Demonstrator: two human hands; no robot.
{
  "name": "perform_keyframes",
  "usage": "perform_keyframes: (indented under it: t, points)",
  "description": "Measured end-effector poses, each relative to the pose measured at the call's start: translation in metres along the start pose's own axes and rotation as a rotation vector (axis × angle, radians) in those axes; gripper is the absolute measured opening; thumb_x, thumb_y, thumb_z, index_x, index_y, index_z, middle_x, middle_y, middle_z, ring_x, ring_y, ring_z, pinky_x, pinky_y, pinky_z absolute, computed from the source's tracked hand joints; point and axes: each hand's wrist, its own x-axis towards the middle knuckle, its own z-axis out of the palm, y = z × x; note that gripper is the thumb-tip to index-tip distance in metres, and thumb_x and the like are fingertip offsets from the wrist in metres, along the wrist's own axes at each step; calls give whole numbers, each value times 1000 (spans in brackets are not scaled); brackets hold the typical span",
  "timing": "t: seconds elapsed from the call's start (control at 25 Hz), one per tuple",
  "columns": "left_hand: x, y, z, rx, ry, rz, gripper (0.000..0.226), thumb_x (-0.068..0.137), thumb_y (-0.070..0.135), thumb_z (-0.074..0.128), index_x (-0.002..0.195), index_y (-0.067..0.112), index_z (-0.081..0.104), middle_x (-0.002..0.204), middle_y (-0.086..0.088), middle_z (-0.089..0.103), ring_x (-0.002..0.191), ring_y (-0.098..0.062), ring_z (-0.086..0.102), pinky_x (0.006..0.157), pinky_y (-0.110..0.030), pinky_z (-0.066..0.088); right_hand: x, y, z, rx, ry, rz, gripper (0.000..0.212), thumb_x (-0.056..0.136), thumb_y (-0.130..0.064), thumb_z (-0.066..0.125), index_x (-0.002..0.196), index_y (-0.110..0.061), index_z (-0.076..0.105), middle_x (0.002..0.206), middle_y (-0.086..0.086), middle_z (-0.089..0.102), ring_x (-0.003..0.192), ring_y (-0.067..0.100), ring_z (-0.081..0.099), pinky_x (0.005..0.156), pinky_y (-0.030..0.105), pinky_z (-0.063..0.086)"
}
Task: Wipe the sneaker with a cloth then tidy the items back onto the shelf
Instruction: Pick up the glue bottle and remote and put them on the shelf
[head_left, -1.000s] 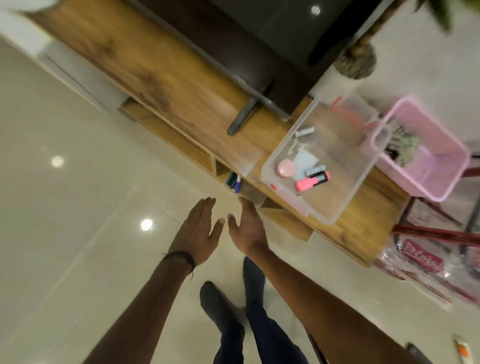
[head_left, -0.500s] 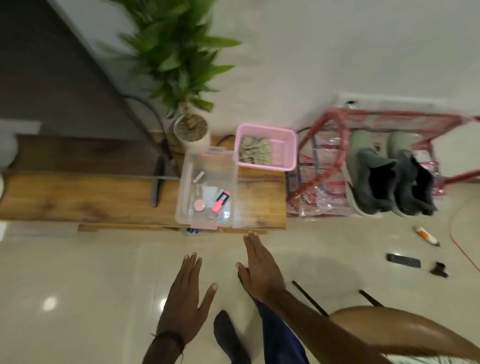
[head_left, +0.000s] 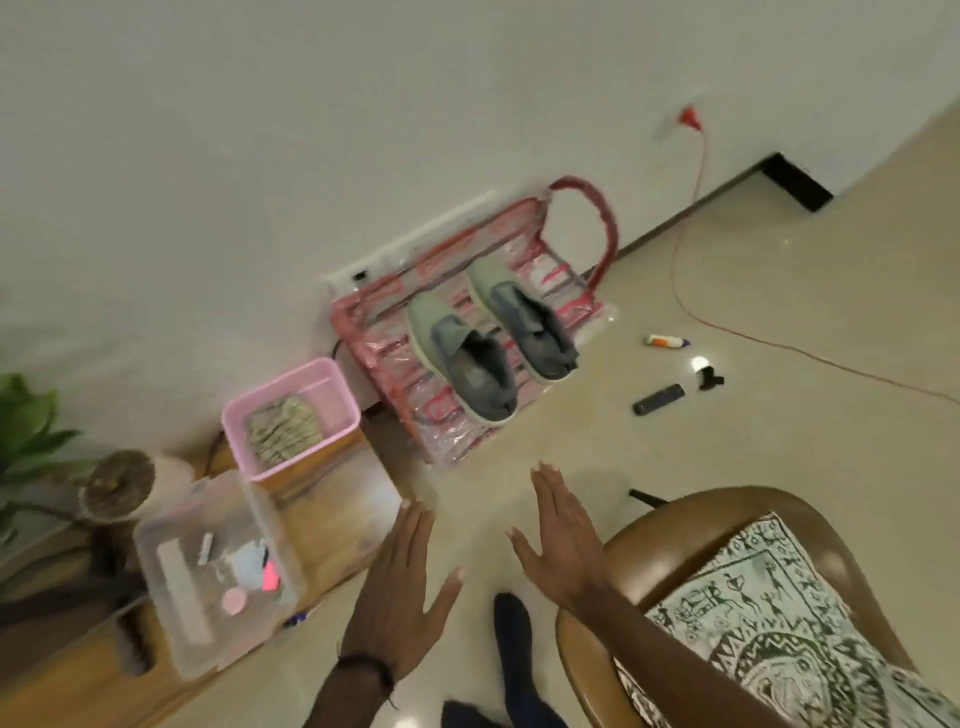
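Note:
Two grey-green sneakers rest side by side on a red shoe rack wrapped in clear plastic, against the white wall. A folded, patterned cloth lies in a pink basket on the wooden bench. My left hand and my right hand are held out flat over the floor, fingers apart, holding nothing. Both hover well short of the rack.
A clear plastic box with small items sits on the wooden bench beside a potted plant. On the floor lie a small tube, a black remote, a small black object and a red cord. A brown chair with a patterned cushion stands at right.
The view has swung right from the bench to the shoe rack and chair. Both hands stay empty and spread, now wider apart.

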Motion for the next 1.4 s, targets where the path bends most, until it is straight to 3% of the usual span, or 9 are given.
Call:
perform_keyframes:
  t: [0.12,0.4,0.56,0.68,0.88,1.08,1.4]
  points:
    - [59,54,-18,53,-65,179,84,98,74,21,163,26,-1,169,12,-14,154,-4,-17,128,-32,8,0,38,-38,14,71,148,82,98,-53,45,160,-16,6,169,2,1,155,14,-3,126,39,14]
    - [151,153,-57,165,-177,380,89,94,79,15,161,28,-12,167,9,-23,155,-10,-16,127,-33,4,1,97,-117,27,159,407,87,96,-52,51,160,-15,5,168,1,1,155,15,-3,125,39,18]
    - [197,185,-70,231,-241,496,86,99,71,28,161,24,-10,163,6,-25,152,-13,-21,128,-39,3,12,105,-149,63,223,528,88,95,-49,56,160,-13,9,168,3,6,155,18,3,124,40,19]
    - [222,214,-78,234,-267,530,87,100,67,32,161,23,-12,161,6,-26,149,-10,-23,121,-31,-7,19,110,-164,81,257,575,88,95,-48,58,159,-12,11,168,4,10,155,20,7,124,41,22]
    - [252,257,-84,305,-350,604,88,100,67,34,160,22,-14,163,4,-28,150,-13,-25,123,-35,-6,20,120,-188,123,321,712,88,94,-51,58,159,-14,12,167,4,13,155,18,8,119,29,9]
    - [271,305,-78,329,-420,669,87,101,63,36,161,21,-11,167,3,-20,147,-9,-24,117,-28,-14,13,149,-216,173,383,783,88,93,-50,58,159,-13,14,167,5,16,155,21,12,124,40,22]
    - [331,366,-50,332,-454,704,86,101,63,38,162,24,-8,170,5,-15,155,-11,-15,120,-29,-7,45,230,-248,241,422,852,87,95,-51,57,159,-13,12,167,6,15,154,24,15,121,41,23]
